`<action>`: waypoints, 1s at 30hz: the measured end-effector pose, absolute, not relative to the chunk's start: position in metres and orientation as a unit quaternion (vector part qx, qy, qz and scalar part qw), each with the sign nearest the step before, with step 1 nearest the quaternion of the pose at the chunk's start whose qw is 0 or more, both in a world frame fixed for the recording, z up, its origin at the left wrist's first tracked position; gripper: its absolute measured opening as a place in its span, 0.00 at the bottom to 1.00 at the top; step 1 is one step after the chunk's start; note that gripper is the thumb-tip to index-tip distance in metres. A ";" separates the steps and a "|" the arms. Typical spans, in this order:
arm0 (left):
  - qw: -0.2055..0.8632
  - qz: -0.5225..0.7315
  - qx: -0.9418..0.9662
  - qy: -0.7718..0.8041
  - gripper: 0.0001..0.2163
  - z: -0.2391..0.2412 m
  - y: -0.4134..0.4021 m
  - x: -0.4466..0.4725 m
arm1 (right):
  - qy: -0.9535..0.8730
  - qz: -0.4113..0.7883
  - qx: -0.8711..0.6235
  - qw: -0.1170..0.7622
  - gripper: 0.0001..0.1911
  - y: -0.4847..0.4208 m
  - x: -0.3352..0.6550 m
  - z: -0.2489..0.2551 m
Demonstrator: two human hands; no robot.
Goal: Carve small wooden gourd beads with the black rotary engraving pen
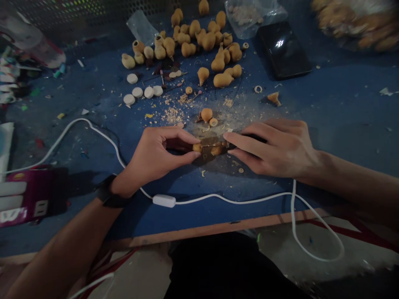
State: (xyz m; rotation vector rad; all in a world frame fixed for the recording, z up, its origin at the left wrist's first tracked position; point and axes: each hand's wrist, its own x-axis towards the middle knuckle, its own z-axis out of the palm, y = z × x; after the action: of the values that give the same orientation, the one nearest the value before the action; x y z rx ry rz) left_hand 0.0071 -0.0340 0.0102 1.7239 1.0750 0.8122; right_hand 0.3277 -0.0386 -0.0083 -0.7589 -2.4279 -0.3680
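Between thumb and fingers, my left hand pinches a small tan gourd piece. My right hand is closed around a slim rotary tool, whose body is mostly hidden under the fingers. Its thin metal bit points left and reaches the gourd piece; whether it goes inside cannot be made out. Just beyond the hands sit a small round gourd and a cut gourd ring. Pale shavings lie scattered around them on the blue tabletop.
Many small gourds cluster at the back, with white discs and loose tool bits before them. A black phone-like slab lies back right. A white cord with an inline switch crosses the front. A purple packet is at left.
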 end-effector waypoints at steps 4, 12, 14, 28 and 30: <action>0.482 0.341 0.678 0.438 0.07 0.010 -0.032 0.004 | -0.899 -0.135 -0.278 0.311 0.17 -0.036 0.332 -0.006; 0.514 0.371 0.652 0.416 0.09 0.011 -0.030 0.000 | -0.880 -0.144 -0.293 0.344 0.16 -0.029 0.337 -0.007; 0.516 0.362 0.652 0.422 0.09 0.011 -0.030 0.000 | -0.885 -0.154 -0.279 0.339 0.17 -0.029 0.337 -0.005; 0.510 0.336 0.670 0.422 0.11 0.010 -0.030 0.001 | -0.893 -0.128 -0.313 0.296 0.17 -0.037 0.333 -0.010; 0.508 0.333 0.673 0.422 0.12 0.010 -0.031 0.002 | -0.894 -0.127 -0.302 0.306 0.17 -0.037 0.332 -0.010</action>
State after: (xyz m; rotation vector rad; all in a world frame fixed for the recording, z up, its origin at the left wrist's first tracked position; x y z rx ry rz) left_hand 0.0025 -0.0309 0.0101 1.6223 1.0164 0.8034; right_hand 0.3323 -0.0370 -0.0100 -0.8004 -2.3661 -0.3363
